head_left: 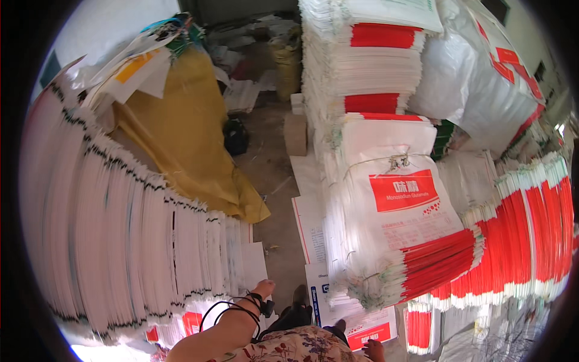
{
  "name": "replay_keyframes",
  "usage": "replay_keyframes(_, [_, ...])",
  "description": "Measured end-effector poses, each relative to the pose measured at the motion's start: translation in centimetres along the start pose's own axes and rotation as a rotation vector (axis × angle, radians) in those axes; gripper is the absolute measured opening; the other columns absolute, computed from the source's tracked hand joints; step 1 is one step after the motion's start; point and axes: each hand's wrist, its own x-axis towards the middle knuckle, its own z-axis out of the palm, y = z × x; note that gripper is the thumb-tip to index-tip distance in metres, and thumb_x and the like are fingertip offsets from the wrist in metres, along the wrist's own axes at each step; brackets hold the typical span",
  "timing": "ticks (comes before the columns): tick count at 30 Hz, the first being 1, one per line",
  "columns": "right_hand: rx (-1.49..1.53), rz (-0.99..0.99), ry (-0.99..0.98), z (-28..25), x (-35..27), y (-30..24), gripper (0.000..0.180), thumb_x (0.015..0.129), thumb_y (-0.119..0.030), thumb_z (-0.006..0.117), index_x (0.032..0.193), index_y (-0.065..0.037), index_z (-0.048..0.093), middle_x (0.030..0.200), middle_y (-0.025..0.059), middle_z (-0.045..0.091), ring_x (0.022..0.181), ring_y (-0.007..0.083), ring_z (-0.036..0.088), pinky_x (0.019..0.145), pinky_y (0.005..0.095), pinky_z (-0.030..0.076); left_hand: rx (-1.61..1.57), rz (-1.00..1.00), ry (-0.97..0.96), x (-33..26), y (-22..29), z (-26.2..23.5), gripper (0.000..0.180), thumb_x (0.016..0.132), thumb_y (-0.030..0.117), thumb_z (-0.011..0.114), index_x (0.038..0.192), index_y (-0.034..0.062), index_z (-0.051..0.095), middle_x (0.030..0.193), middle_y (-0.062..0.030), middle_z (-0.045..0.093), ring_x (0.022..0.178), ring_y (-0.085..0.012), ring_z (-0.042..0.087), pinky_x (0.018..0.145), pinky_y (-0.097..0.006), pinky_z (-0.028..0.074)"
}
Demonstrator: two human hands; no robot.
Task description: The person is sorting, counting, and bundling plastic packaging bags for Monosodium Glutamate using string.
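Reaching down, the left hand (263, 288) is touching the lower edge of the tall leaning stack of white woven sacks with black trim (139, 241), fingers hidden; squaring that edge would call for steady pressure. The right hand (374, 349) is hanging free beside the bundled white-and-red sacks (398, 235), its grip unclear.

Two hands in view: left hand (263, 288) near the bottom, right hand (374, 349) only partly seen at the lower edge. One black band (258, 300) with one black cable (224, 308) on the left wrist. One large stack of white sacks with black edges (120, 235) on the left, too many sacks to count. One yellow sheet (181, 133) behind it. One tied bundle of white and red sacks (398, 211) in the middle, one tall pile of white and red sacks (368, 60) behind, one fanned row of red-striped sacks (531, 235) on the right. One big white bag (476, 78) at top right. About three flat sacks (310, 229) lying on the floor.
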Motion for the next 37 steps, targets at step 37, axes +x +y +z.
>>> replay_keyframes(37, [1.411,0.221,0.993,11.3,-36.8,37.2,0.035,0.089,-0.019,0.050,0.117,0.001,0.054,0.094,0.0172,0.064,0.068,0.0313,0.066,0.048,0.0332,0.048,1.034,0.504,-0.760,-15.3,9.2,38.2,0.028,0.088,0.036,0.053,0.100,0.0134,0.064,0.101,-0.0123,0.066,0.086,-0.0358,0.065,0.067,-0.048,0.051])
